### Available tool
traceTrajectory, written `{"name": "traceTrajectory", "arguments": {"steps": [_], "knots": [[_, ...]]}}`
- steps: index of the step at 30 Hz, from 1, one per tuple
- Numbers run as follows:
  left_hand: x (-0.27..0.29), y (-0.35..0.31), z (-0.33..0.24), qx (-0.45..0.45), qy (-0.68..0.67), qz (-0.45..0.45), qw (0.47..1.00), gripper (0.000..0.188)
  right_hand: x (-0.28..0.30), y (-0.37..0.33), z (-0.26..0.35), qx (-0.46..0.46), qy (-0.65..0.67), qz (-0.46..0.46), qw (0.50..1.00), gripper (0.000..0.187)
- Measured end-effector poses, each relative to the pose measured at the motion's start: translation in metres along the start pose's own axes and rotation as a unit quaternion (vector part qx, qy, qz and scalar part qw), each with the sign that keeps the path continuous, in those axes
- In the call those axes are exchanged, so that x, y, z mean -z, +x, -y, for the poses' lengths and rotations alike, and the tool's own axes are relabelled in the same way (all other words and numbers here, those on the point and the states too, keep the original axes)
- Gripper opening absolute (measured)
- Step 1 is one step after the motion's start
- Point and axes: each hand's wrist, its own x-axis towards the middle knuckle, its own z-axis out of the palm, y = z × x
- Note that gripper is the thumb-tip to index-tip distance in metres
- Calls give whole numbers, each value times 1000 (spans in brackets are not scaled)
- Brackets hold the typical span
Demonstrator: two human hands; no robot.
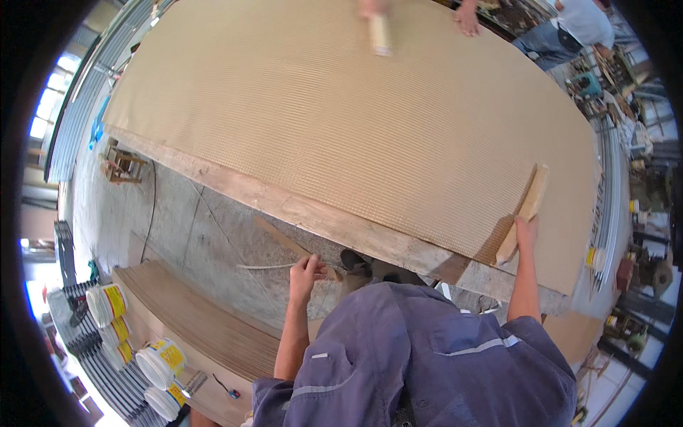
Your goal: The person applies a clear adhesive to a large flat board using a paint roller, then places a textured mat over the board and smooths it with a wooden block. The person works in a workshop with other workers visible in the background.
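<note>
My right hand [525, 233] grips a long wooden bar [535, 196], which rests on the near right part of a large tan honeycomb-patterned sheet [341, 121]. The bar is tilted, and its dark shadow falls on the sheet along its left side. My left hand [307, 274] is below the near edge of the worktable, away from the sheet. Its fingers are closed, and a thin pale strip [267, 267] runs out from them to the left. Across the sheet, another person's hand [371, 8], blurred, holds a wooden block [380, 35]. That person's other hand [467, 20] touches the sheet's far edge.
A wooden beam [284, 203] edges the table nearest me. To my left lie a stack of brown boards [192, 313] and several white buckets [160, 361]. A small wooden stool [124, 165] stands past the table's left end. Another person [569, 35] is at the far right.
</note>
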Motion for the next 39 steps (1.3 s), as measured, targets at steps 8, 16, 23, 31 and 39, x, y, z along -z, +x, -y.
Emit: {"name": "traceTrajectory", "arguments": {"steps": [8, 16, 23, 31, 39], "knots": [[-28, 50, -89, -25, -141, 4, 990, 46, -34, 26, 160, 52, -215, 46, 974, 71], [-43, 100, -127, -40, -121, -12, 992, 39, -150, 49, 391, 253, -158, 62, 952, 67], [-44, 103, -137, -21, -67, -34, 997, 35, -244, -52, 593, 486, -75, 101, 865, 60], [-32, 108, -136, -28, -16, -11, 999, 38, -265, -249, 641, 582, 7, 308, 753, 48], [-3, 128, -133, 26, -16, 120, 992, 41, -191, -152, 540, 235, 149, 389, 878, 43]]}}
